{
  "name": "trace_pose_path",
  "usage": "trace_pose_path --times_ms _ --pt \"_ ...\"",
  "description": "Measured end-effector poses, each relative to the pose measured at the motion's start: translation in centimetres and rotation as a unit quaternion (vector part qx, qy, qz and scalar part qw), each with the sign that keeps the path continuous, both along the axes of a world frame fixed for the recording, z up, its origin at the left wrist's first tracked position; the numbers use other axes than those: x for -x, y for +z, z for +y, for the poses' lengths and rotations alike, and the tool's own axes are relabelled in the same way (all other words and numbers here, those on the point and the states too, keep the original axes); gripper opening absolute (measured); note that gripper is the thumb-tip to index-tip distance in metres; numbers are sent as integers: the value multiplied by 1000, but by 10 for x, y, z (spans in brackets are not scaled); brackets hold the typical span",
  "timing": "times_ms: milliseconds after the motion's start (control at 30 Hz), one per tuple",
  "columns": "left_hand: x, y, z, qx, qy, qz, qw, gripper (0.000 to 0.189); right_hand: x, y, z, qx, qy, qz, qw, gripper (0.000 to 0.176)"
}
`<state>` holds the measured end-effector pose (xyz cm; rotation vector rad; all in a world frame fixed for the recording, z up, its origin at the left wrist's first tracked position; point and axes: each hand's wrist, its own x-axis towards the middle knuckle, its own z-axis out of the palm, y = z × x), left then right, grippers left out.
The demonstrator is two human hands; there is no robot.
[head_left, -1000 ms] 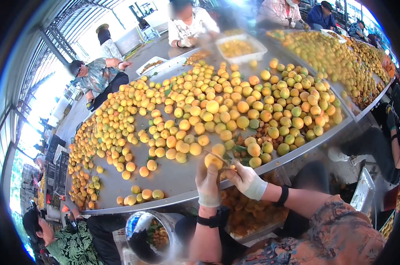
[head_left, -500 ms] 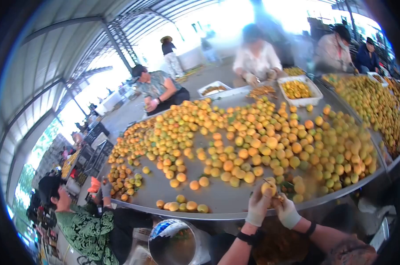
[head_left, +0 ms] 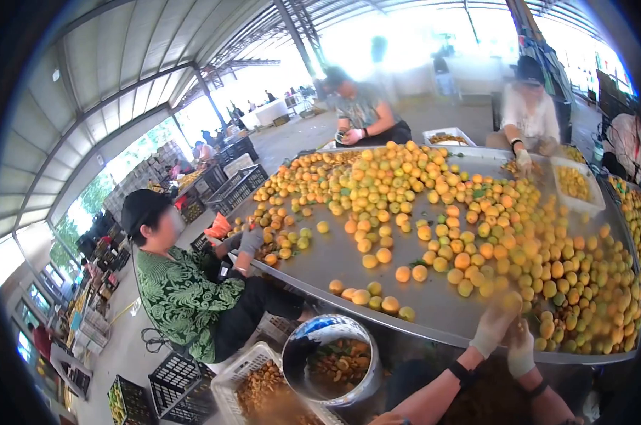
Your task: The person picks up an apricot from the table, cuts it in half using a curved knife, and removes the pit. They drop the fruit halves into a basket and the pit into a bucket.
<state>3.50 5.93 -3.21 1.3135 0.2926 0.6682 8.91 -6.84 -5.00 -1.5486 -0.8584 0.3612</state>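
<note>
My left hand [head_left: 495, 327], in a pale glove with a dark band at the wrist, is closed round a blurred yellow-orange fruit [head_left: 508, 302] at the front edge of the metal table [head_left: 306, 258]. Close beside it on the right is my right hand [head_left: 521, 348], also gloved; its fingers are bent near the fruit and smeared, so what they hold cannot be made out. Many loose yellow-orange fruits [head_left: 398, 170] lie heaped across the table beyond both hands.
A bucket [head_left: 332, 360] with fruit pieces and a white crate [head_left: 253, 379] stand below the table edge. At the left sits a co-worker in a green patterned top [head_left: 182, 283]. Other people sit at the far side, near a white tray [head_left: 579, 185].
The view has turned left, so the table and people appear farther right. Both hands stay together at the table edge, and the bucket and crate show more fully.
</note>
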Motion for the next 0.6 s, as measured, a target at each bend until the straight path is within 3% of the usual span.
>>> trace_pose_path --times_ms 67,133,167,200,233,267,333,400,433,467,533,600 --pt "-5 5 -1 84 -43 -21 995 43 12 24 3 -12 -75 -87 993 28" --pt "-2 -3 1 113 -97 37 988 43 -2 -2 -1 -13 -82 -129 988 29" --pt "-6 -13 1 64 -62 35 995 44 -15 -22 4 -146 -89 217 961 30" --pt "-12 -16 2 20 -25 31 999 46 -22 -36 8 -257 -69 532 804 31" --pt "9 21 2 -33 -59 37 997 51 -22 -44 7 -262 -29 463 846 29" --pt "16 44 2 -30 -66 34 997 51 -14 -27 4 -262 -35 459 848 29" --pt "28 66 -1 -307 121 2 944 51 18 25 5 -147 5 169 975 24" --pt "26 55 -4 -239 96 -12 966 49 16 31 4 -114 -22 113 987 20" --pt "19 40 -1 -51 24 -34 998 47 13 37 3 -52 -40 -44 997 20" --pt "16 37 -1 139 -48 -54 988 46 11 43 3 12 -56 -200 978 19" --pt "17 41 -1 108 -44 -45 992 42 12 51 3 12 -55 -152 987 19" --pt "26 56 -6 -57 0 49 997 40 10 50 -3 3 -40 -134 990 18"
